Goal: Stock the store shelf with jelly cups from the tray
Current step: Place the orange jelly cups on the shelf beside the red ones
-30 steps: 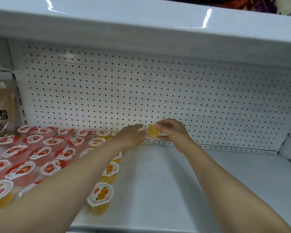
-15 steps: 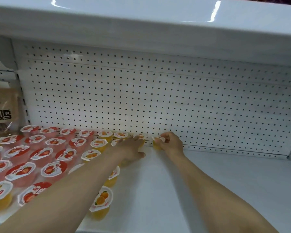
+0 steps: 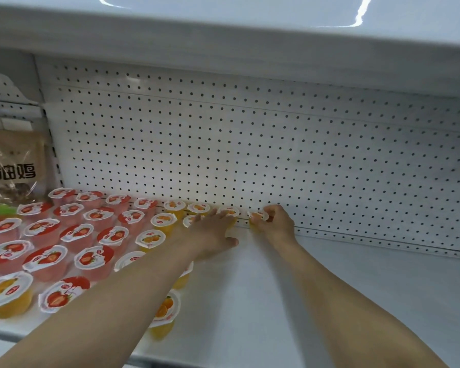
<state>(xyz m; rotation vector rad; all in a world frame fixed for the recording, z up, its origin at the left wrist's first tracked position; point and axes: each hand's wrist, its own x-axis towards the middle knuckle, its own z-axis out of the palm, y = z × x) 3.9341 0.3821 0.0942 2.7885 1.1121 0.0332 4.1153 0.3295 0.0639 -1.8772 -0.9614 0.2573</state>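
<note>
Two hands at the white metal shelf's [image 3: 276, 301] back edge: my right hand [image 3: 275, 224] pinches a small orange jelly cup [image 3: 258, 217]; my left hand [image 3: 214, 231], fingers spread, seemingly steadies its neighbour; I should seat it flush.

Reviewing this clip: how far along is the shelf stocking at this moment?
Done: rows of strawberry jelly cups and several orange jelly cups already stand on the left part of the shelf. In hand: the right hand pinches an orange cup at the pegboard back wall; the left hand rests beside another back-row cup. Left: the shelf's right part is bare. The tray is out of view.
</note>
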